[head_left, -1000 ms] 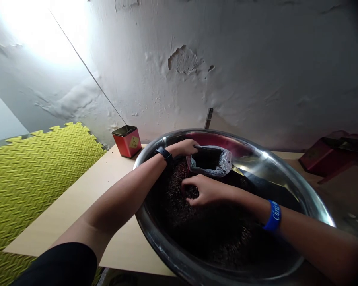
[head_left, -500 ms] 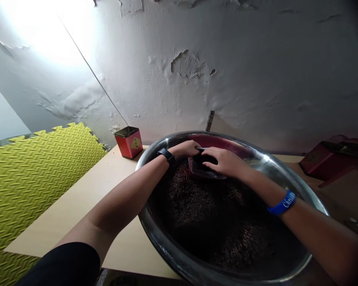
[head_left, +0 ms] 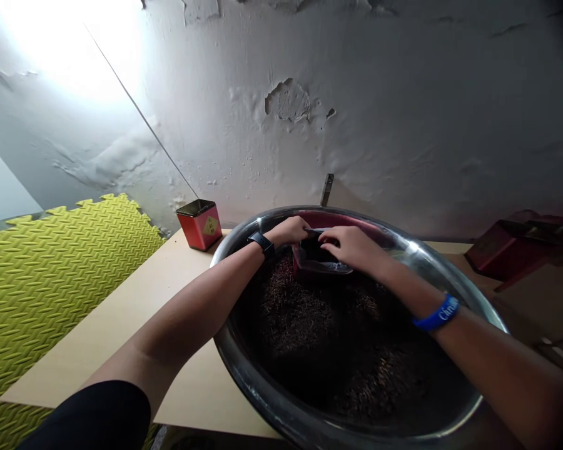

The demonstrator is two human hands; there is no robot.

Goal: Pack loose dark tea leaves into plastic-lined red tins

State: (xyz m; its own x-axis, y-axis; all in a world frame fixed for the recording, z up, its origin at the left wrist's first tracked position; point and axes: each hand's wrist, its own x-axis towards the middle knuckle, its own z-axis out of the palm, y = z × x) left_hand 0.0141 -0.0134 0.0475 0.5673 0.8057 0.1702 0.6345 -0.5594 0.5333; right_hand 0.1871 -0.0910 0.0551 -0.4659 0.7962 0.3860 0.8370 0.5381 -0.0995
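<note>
Inside a steel basin (head_left: pixel 223 365), a crumpled clear bag (head_left: pixel 319 265) rests on dark leaves (head_left: pixel 300 319)

A clear plastic bag (head_left: pixel 319 267) is held at its upper edge by the left hand (head_left: pixel 288 230), and its mouth is covered by the right hand (head_left: pixel 349 247). It lies inside a large steel basin (head_left: pixel 244 369) on dark dried leaves (head_left: pixel 300 319). A red square tin (head_left: pixel 199 226) is placed on a pale tabletop (head_left: pixel 122 344), just beside the basin.

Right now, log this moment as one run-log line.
left hand: holding clear plastic bag | right hand: on bag | steel basin: dark dried leaves
</note>
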